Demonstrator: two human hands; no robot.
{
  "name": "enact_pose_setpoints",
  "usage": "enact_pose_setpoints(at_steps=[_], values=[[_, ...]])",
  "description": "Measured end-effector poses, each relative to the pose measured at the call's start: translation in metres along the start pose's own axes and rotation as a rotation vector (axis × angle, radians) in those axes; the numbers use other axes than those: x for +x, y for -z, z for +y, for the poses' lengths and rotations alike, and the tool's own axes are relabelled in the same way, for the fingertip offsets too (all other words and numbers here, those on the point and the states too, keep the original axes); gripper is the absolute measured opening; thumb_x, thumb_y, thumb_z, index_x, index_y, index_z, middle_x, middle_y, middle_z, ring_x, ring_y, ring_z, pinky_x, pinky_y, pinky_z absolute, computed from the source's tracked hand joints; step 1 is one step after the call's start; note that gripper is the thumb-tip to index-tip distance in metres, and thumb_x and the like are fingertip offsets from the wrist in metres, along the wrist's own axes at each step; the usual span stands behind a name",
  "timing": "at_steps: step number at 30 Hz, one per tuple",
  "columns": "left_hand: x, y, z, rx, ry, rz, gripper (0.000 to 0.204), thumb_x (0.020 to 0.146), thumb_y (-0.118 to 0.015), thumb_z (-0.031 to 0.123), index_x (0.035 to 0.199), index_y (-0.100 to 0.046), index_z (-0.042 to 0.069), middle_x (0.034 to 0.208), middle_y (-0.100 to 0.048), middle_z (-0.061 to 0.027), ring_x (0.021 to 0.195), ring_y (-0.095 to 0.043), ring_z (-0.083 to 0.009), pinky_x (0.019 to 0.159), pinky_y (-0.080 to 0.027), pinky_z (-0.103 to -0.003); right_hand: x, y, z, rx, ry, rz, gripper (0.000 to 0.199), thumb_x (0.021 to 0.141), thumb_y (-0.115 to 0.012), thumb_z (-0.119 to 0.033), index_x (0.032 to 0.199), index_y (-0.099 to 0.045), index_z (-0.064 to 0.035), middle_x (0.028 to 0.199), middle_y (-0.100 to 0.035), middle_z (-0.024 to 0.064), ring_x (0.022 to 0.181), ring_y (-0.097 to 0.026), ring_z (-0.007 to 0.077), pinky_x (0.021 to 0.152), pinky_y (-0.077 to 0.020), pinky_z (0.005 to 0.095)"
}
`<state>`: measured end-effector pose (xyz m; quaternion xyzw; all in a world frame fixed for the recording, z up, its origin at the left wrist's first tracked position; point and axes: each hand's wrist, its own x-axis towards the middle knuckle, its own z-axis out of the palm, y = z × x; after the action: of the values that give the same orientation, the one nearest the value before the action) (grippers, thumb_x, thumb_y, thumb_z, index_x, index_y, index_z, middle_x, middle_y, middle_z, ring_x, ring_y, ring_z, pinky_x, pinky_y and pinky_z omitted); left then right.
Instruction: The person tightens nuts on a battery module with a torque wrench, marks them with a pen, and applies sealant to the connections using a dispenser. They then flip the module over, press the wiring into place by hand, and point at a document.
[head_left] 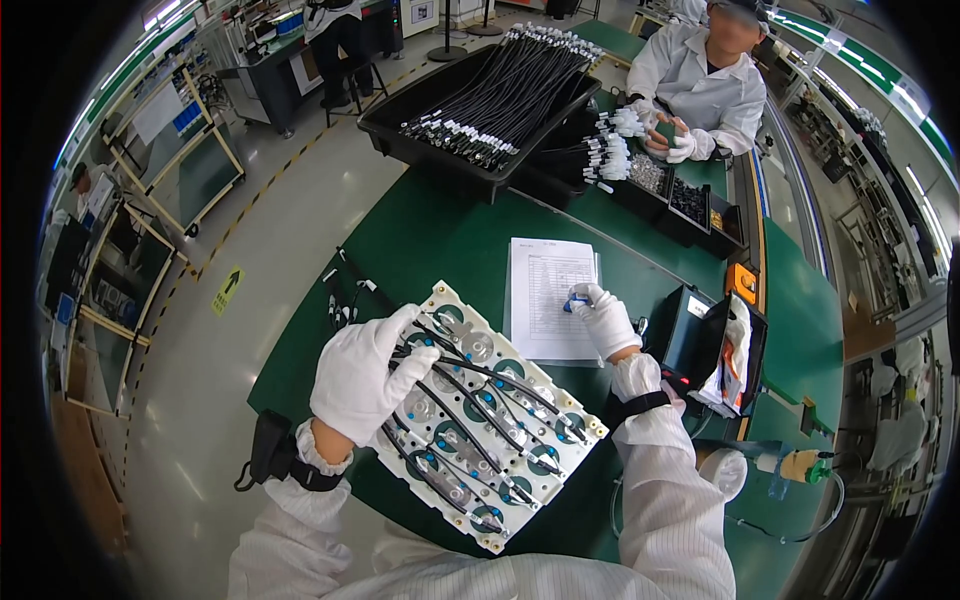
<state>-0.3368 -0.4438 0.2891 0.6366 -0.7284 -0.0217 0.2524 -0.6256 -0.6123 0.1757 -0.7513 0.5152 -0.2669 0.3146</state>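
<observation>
A white board (470, 415) with round clear and green parts lies tilted on the green table, with several black cables (478, 388) running across it. My left hand (362, 378), in a white glove, closes its fingers around these cables at the board's upper left edge. Loose cable ends (350, 292) stick out beyond that hand. My right hand (606, 322), also gloved, pinches a small blue object (574, 301) whose kind I cannot make out. It is held over the printed sheet (545, 262) beyond the board.
A black tray (400, 150) of black cables stands at the far side. Small bins (690, 200) of parts lie right of it, before a seated co-worker (700, 80). A black device with a screen (690, 335) and an orange box (741, 281) are at my right.
</observation>
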Motion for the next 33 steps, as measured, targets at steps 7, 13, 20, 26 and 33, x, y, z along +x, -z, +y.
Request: enact_pose_setpoints(at_steps=[7,13,20,26,33], values=[[0.0,-0.001,0.0,-0.016,-0.003,0.008,0.048,0.086,-0.054,0.043,0.117,-0.052,0.005,0.086,-0.06,-0.0115,0.076,-0.057,-0.0291,0.072,-0.044,-0.039,0.0,-0.005,0.005,-0.066,0.066,-0.015,0.017,0.079,-0.061,-0.005,0.097,-0.061,-0.0057,0.083,-0.063,0.0175,0.077,-0.062,0.029,0.074,-0.0487,0.033],[0.0,0.0,0.0,-0.007,0.014,-0.023,0.05,0.086,-0.052,0.045,0.117,-0.052,0.005,0.086,-0.06,-0.012,0.077,-0.057,-0.0295,0.072,-0.044,-0.039,0.0,-0.009,0.008,-0.093,0.062,-0.008,0.017,0.08,-0.06,-0.006,0.097,-0.061,-0.0053,0.085,-0.064,0.0182,0.078,-0.063,0.0292,0.074,-0.0487,0.0317],[0.0,0.003,0.003,0.006,-0.009,-0.008,0.045,0.088,-0.052,0.04,0.116,-0.052,0.005,0.083,-0.059,-0.0141,0.076,-0.056,-0.0321,0.071,-0.044,-0.041,-0.003,-0.011,0.023,-0.023,-0.012,-0.007,0.023,0.082,-0.061,-0.013,0.104,-0.061,-0.006,0.092,-0.065,0.0176,0.084,-0.064,0.0294,0.075,-0.049,0.0335],[-0.002,0.008,0.006,0.017,0.053,-0.057,0.043,0.089,-0.05,0.04,0.115,-0.052,0.005,0.085,-0.061,-0.0157,0.077,-0.057,-0.0329,0.072,-0.044,-0.041,-0.025,0.025,0.004,-0.007,-0.223,0.342,0.048,0.089,-0.057,-0.026,0.129,-0.042,-0.004,0.096,-0.066,0.0177,0.084,-0.065,0.0295,0.074,-0.0492,0.0332],[0.001,0.0,0.008,-0.009,0.041,0.013,0.047,0.086,-0.054,0.04,0.118,-0.051,0.006,0.087,-0.063,-0.0161,0.079,-0.059,-0.0339,0.071,-0.046,-0.042,-0.158,0.075,-0.032,0.407,-0.429,0.238,0.027,0.093,-0.048,-0.014,0.117,-0.054,-0.0026,0.076,-0.061,0.0024,0.059,-0.053,0.007,0.053,-0.0434,0.021]])
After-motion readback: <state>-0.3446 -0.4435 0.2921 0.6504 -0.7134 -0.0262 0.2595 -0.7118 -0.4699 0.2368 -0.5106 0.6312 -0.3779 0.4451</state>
